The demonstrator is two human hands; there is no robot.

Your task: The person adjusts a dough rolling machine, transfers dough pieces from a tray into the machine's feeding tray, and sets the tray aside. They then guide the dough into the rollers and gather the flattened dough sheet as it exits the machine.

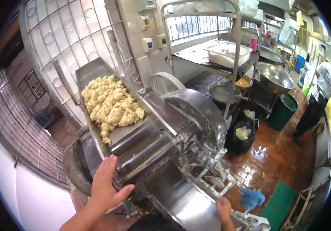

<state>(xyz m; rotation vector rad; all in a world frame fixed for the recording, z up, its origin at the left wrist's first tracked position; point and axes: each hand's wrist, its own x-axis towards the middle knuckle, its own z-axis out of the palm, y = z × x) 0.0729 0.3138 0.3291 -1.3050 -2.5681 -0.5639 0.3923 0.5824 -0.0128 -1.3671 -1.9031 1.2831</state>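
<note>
A lumpy mass of pale yellow dough (111, 101) lies on the upper metal tray (90, 67) of a dough sheeter. Below the dough are the machine's steel rollers (140, 149). My left hand (107, 184) is open, its fingers stretched out beside the left end of the rollers, with nothing in it. On the lower side, a smooth steel chute (184, 198) slopes towards me. My right hand (224, 211) is curled at the chute's right edge, apparently gripping it; most of its fingers are hidden.
A large wheel guard (200, 111) and exposed machine parts stand right of the rollers. Beyond are a rack with a white plastic tub (227, 54), a metal bowl (275, 77), a green bin (284, 111) and black bins. A blue cloth (251, 198) is low right. A person (323, 88) stands far right.
</note>
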